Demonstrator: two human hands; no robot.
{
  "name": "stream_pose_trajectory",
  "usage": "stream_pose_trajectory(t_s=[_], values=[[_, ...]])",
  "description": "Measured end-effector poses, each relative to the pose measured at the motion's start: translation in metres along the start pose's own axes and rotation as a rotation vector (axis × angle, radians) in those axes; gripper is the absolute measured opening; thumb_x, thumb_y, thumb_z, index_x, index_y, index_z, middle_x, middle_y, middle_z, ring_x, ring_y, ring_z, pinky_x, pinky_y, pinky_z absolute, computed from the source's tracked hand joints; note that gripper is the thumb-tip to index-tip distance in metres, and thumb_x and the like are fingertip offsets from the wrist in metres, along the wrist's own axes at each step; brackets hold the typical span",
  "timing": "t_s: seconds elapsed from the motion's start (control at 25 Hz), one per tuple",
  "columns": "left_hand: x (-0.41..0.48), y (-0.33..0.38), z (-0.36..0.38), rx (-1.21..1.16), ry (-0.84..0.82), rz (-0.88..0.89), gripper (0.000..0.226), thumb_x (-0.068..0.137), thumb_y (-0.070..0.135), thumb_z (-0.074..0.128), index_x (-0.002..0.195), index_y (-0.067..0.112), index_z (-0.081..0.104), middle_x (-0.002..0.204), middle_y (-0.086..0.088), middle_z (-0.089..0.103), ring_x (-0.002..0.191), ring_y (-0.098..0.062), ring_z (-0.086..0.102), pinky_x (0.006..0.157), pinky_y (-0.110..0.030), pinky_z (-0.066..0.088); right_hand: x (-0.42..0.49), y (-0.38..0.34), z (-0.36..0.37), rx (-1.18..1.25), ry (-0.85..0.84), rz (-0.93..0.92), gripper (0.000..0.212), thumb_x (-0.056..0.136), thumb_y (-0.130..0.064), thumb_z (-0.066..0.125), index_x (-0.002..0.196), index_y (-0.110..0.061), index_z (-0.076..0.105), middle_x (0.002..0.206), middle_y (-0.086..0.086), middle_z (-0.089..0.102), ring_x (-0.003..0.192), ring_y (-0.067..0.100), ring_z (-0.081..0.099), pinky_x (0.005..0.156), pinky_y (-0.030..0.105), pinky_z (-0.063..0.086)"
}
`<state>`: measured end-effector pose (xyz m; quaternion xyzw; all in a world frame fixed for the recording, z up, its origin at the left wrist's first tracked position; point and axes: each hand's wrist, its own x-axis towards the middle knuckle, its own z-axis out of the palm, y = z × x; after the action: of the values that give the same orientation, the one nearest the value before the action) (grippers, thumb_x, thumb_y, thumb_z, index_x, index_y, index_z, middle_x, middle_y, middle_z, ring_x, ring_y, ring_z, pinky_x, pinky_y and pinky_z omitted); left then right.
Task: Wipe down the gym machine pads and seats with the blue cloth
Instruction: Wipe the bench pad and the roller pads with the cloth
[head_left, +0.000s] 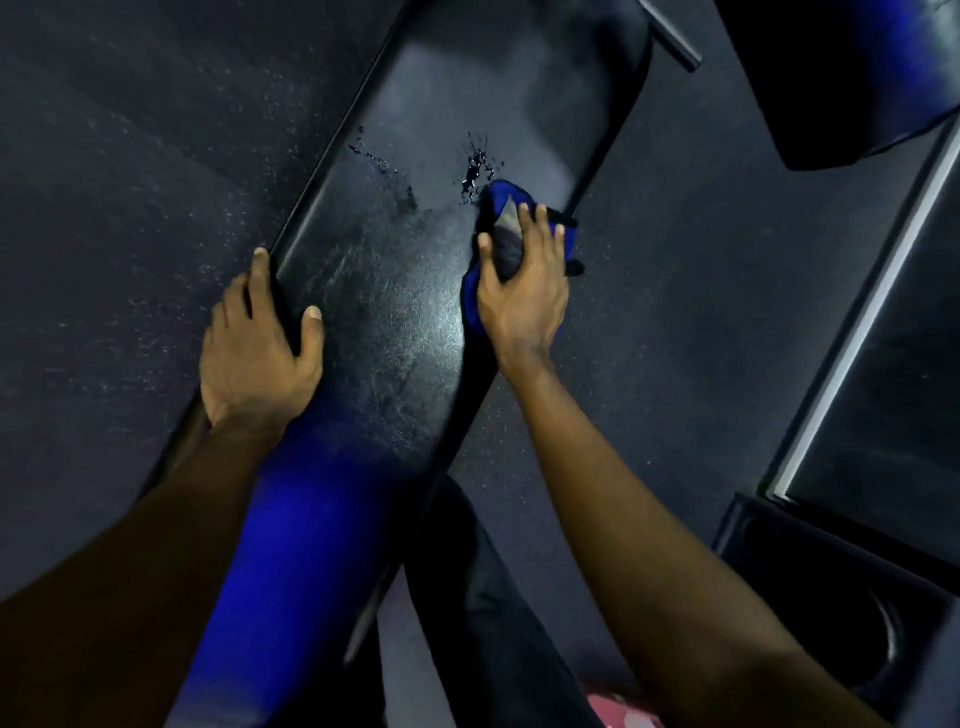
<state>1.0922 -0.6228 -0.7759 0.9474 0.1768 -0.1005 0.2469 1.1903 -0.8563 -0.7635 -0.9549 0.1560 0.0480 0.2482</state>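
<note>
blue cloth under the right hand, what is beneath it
The crumpled blue cloth lies on the long black vinyl bench pad, near its right edge, held down by the right hand. The patch of pad directly beneath is covered, so its state cannot be seen.

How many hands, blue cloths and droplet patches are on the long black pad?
hands: 2 (left hand, right hand)
blue cloth: 1
droplet patches: 2
total on the long black pad: 5
</note>
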Motion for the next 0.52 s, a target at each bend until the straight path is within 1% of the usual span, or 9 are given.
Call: stream_pose_trajectory(t_s=[0.08, 0.16, 0.2, 0.24, 0.28, 0.36, 0.4, 0.44, 0.52], values=[[-0.002, 0.001, 0.0, 0.001, 0.005, -0.005, 0.071, 0.102, 0.051, 0.039, 0.16, 0.014, 0.017, 0.145, -0.027, 0.043, 0.126, -0.046, 0.047, 0.099, -0.061, 0.044, -0.024, 0.0, 0.0, 0.054, -0.022, 0.008, 0.065, 0.1, -0.051, 0.055, 0.156, -0.023, 0.038, 0.163, -0.003, 0.033, 0.154, 0.018, 0.019, 0.124, 0.049, 0.023], [0.001, 0.001, -0.001, 0.003, -0.005, -0.009, 0.071, 0.101, 0.051, 0.038, 0.16, 0.015, 0.017, 0.144, -0.027, 0.043, 0.124, -0.047, 0.049, 0.097, -0.061, 0.045, -0.065, 0.008, -0.003, 0.096, -0.098, -0.015, 0.062, 0.101, -0.044, 0.055, 0.157, -0.024, 0.036, 0.165, -0.004, 0.03, 0.155, 0.017, 0.015, 0.124, 0.04, 0.018], [0.001, 0.001, -0.001, 0.004, -0.012, -0.007, 0.072, 0.101, 0.051, 0.037, 0.16, 0.015, 0.016, 0.144, -0.028, 0.044, 0.123, -0.047, 0.049, 0.096, -0.062, 0.046, -0.078, 0.013, -0.004, 0.117, -0.116, -0.016, 0.062, 0.102, -0.043, 0.055, 0.157, -0.024, 0.035, 0.165, -0.005, 0.028, 0.155, 0.017, 0.016, 0.123, 0.041, 0.02], [0.001, 0.001, -0.002, 0.007, -0.015, -0.009, 0.072, 0.1, 0.051, 0.037, 0.16, 0.015, 0.016, 0.143, -0.028, 0.044, 0.123, -0.047, 0.049, 0.096, -0.062, 0.046, -0.075, 0.013, -0.007, 0.138, -0.103, 0.005, 0.061, 0.102, -0.042, 0.055, 0.157, -0.024, 0.035, 0.166, -0.005, 0.028, 0.154, 0.018, 0.019, 0.122, 0.044, 0.025], [0.001, 0.0, -0.002, 0.008, -0.017, -0.017, 0.073, 0.1, 0.051, 0.037, 0.16, 0.015, 0.016, 0.143, -0.028, 0.044, 0.123, -0.047, 0.049, 0.096, -0.062, 0.046, -0.061, 0.009, -0.007, 0.155, -0.063, 0.07, 0.06, 0.102, -0.043, 0.055, 0.156, -0.025, 0.036, 0.165, -0.005, 0.029, 0.153, 0.02, 0.025, 0.119, 0.048, 0.03], [0.0, 0.0, -0.003, -0.005, -0.019, -0.012, 0.073, 0.1, 0.05, 0.037, 0.16, 0.015, 0.016, 0.143, -0.028, 0.044, 0.123, -0.047, 0.048, 0.096, -0.062, 0.045, -0.016, -0.003, -0.006, 0.193, 0.021, 0.287, 0.061, 0.1, -0.049, 0.056, 0.154, -0.029, 0.038, 0.161, -0.004, 0.038, 0.144, 0.023, 0.041, 0.114, 0.051, 0.036], [0.001, 0.001, -0.003, -0.011, -0.018, -0.006, 0.073, 0.1, 0.05, 0.038, 0.16, 0.015, 0.016, 0.143, -0.028, 0.043, 0.124, -0.048, 0.047, 0.097, -0.062, 0.044, 0.007, -0.007, -0.008, 0.227, 0.074, 0.39, 0.06, 0.099, -0.053, 0.056, 0.152, -0.03, 0.042, 0.156, -0.002, 0.046, 0.139, 0.025, 0.048, 0.114, 0.051, 0.039], [0.002, 0.001, -0.003, -0.012, -0.015, -0.006, 0.073, 0.099, 0.05, 0.038, 0.16, 0.014, 0.017, 0.143, -0.028, 0.043, 0.124, -0.047, 0.047, 0.098, -0.062, 0.043, 0.024, -0.008, -0.011, 0.269, 0.107, 0.447, 0.057, 0.098, -0.055, 0.054, 0.148, -0.03, 0.047, 0.148, -0.001, 0.055, 0.133, 0.026, 0.054, 0.111, 0.05, 0.043], [0.002, 0.001, -0.003, -0.009, -0.013, -0.012, 0.073, 0.099, 0.049, 0.039, 0.16, 0.014, 0.017, 0.143, -0.028, 0.043, 0.125, -0.047, 0.047, 0.1, -0.061, 0.043, 0.023, -0.002, -0.015, 0.329, 0.098, 0.458, 0.051, 0.098, -0.056, 0.054, 0.141, -0.029, 0.053, 0.134, -0.001, 0.066, 0.123, 0.026, 0.061, 0.105, 0.046, 0.048]])
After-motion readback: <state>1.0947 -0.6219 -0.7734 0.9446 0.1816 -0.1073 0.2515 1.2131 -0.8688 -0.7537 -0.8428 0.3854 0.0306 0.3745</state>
